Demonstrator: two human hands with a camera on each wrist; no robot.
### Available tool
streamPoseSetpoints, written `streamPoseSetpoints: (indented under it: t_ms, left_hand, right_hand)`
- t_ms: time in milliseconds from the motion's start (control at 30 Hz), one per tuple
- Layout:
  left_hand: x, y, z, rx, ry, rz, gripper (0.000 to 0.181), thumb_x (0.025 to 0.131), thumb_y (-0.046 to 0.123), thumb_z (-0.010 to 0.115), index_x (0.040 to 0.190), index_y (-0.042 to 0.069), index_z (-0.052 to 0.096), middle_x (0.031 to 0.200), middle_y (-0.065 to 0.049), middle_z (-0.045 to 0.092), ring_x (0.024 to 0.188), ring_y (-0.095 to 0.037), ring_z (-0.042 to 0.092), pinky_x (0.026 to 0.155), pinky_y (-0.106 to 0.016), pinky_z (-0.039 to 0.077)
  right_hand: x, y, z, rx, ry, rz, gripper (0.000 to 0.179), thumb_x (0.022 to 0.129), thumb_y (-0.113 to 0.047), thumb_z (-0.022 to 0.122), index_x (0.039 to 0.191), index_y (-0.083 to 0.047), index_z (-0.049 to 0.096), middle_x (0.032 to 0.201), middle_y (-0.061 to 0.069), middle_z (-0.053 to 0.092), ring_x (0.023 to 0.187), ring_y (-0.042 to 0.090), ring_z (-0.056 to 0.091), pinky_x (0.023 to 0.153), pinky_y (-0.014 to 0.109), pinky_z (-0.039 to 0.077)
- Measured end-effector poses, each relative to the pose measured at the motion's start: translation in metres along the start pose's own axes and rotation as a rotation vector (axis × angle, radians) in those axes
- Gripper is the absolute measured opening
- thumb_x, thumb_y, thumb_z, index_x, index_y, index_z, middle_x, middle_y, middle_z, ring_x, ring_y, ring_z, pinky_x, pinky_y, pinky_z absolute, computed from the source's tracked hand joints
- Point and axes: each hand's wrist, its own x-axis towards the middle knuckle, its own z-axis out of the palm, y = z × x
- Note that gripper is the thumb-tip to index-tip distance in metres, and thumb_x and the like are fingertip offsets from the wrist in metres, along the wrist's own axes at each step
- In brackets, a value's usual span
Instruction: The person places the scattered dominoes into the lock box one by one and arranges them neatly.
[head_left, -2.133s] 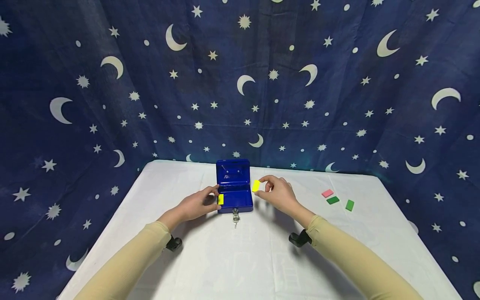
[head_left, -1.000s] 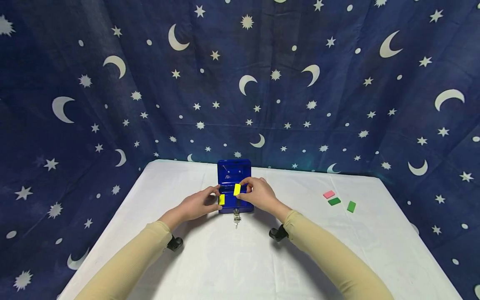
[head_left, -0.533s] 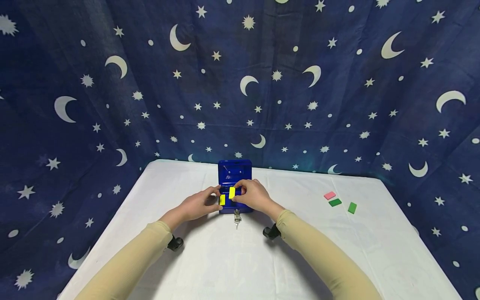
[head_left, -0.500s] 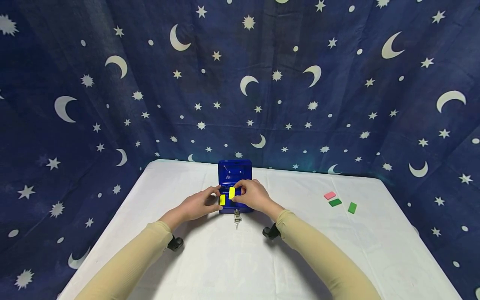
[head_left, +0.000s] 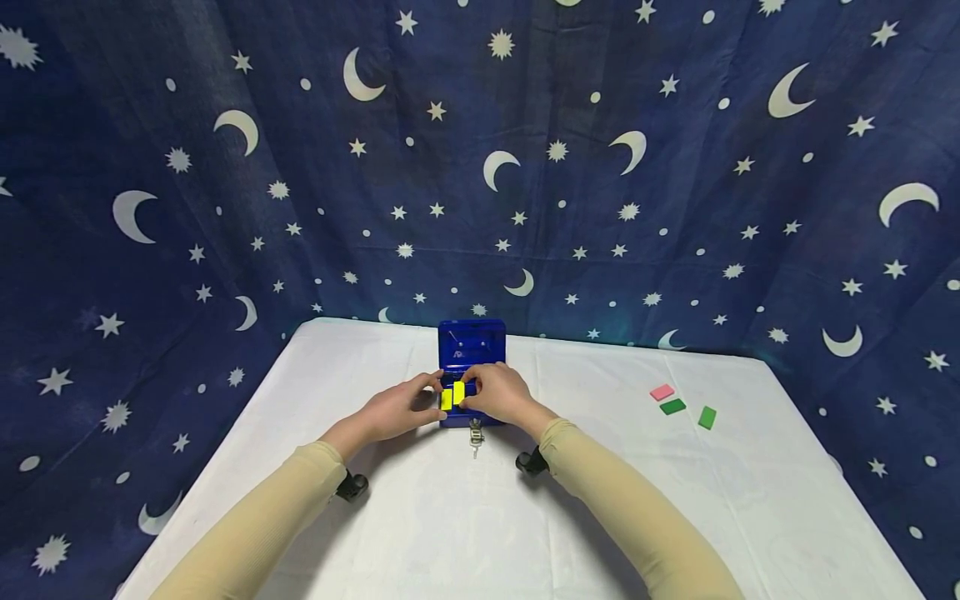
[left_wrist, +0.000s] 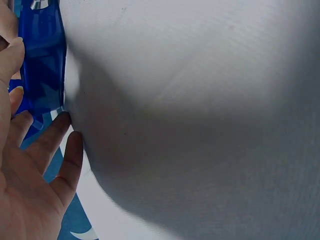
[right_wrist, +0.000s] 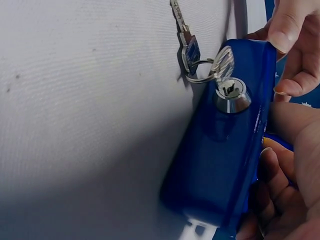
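A blue metal cash box (head_left: 472, 339) stands on the table with its lid up. My left hand (head_left: 392, 411) holds the box's left side, thumb at the front corner and index finger farther back. One yellow domino-like block (head_left: 446, 400) is inside at the left. Just right of it, my right hand (head_left: 504, 395) pinches a second yellow block (head_left: 459, 392) between thumb and fingers over the box. In the right wrist view, a key (right_wrist: 223, 65) sits in the front lock (right_wrist: 233, 100), and another key (right_wrist: 190, 52) hangs from the ring. Fingers hide part of the box's inside.
To the right on the white-covered table (head_left: 600, 500) lie a pink block (head_left: 662, 392), a dark green block (head_left: 673, 407) and a lighter green block (head_left: 707, 417). A dark blue curtain (head_left: 420, 183) with moons and stars hangs behind the table.
My right hand has carried its yellow block leftward from beside the box to over its inside, lower and close to the first block. The left hand stays at the box.
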Motion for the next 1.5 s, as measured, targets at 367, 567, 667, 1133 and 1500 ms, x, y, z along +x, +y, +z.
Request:
streamPoseSetpoints:
  t_ms: [367, 567, 667, 1133, 1500]
  left_hand:
    - [0.001, -0.001, 0.0, -0.005, 0.004, 0.007, 0.045, 0.094, 0.05, 0.069, 0.127, 0.022, 0.055, 0.162, 0.011, 0.034, 0.143, -0.023, 0.042, 0.108, -0.052, 0.041]
    - [0.001, -0.001, 0.0, -0.001, 0.002, 0.01, 0.049, 0.093, 0.055, 0.068, 0.128, 0.023, 0.054, 0.162, 0.013, 0.033, 0.143, -0.023, 0.042, 0.107, -0.051, 0.042]
    - [0.0, -0.001, 0.0, -0.004, 0.001, 0.011, 0.05, 0.093, 0.056, 0.068, 0.128, 0.023, 0.054, 0.162, 0.013, 0.032, 0.143, -0.024, 0.042, 0.107, -0.052, 0.042]
    - [0.0, 0.001, -0.001, -0.007, 0.002, 0.002, 0.048, 0.094, 0.052, 0.069, 0.129, 0.022, 0.055, 0.162, 0.011, 0.033, 0.143, -0.024, 0.042, 0.107, -0.052, 0.042]
    - [0.0, 0.002, -0.001, -0.008, 0.004, 0.012, 0.047, 0.094, 0.052, 0.069, 0.127, 0.022, 0.054, 0.163, 0.007, 0.034, 0.142, -0.026, 0.045, 0.106, -0.053, 0.043]
  right_hand:
    - [0.004, -0.002, 0.006, -0.114, -0.003, -0.037, 0.039, 0.084, -0.039, 0.083, 0.114, -0.016, 0.076, 0.103, -0.003, 0.075, 0.092, 0.021, 0.058, 0.087, 0.04, 0.046]
    - [0.004, -0.004, 0.007, -0.16, -0.038, -0.021, 0.039, 0.084, -0.041, 0.083, 0.116, -0.018, 0.076, 0.111, -0.004, 0.075, 0.097, 0.022, 0.057, 0.095, 0.046, 0.042]
    - [0.004, -0.006, 0.007, -0.154, -0.047, -0.014, 0.04, 0.084, -0.04, 0.083, 0.116, -0.017, 0.076, 0.112, -0.004, 0.075, 0.098, 0.022, 0.057, 0.096, 0.048, 0.041]
    - [0.007, -0.005, 0.01, -0.166, -0.061, 0.017, 0.04, 0.085, -0.041, 0.082, 0.117, -0.019, 0.076, 0.113, -0.005, 0.075, 0.099, 0.022, 0.056, 0.096, 0.046, 0.04]
    - [0.008, -0.006, 0.011, -0.186, -0.049, 0.012, 0.039, 0.085, -0.042, 0.082, 0.117, -0.02, 0.076, 0.112, -0.004, 0.075, 0.102, 0.023, 0.059, 0.095, 0.046, 0.04]
